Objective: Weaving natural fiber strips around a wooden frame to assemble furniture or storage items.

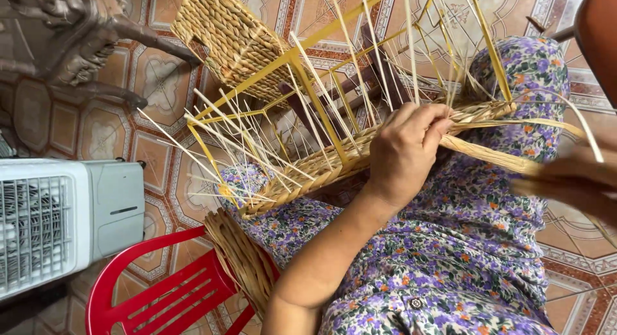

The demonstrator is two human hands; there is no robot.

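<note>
A half-woven basket sits on my lap: a yellow wire frame (319, 102) with several thin pale spokes sticking up, and a band of woven straw (308, 174) along its lower edge. My left hand (405, 152) is closed over the woven rim, pressing the weave by its thumb and fingers. At the right edge my right hand (572, 177) is blurred and grips a flat straw strand (488, 156) that runs back to the rim under my left hand. Another woven panel (225, 33) of the basket lies at the top.
A bundle of straw fibres (241, 255) rests on a red plastic chair (148, 296) at lower left. A white boxy fan unit (64, 219) stands at the left. Dark carved wooden furniture (71, 39) is at top left on the patterned tile floor.
</note>
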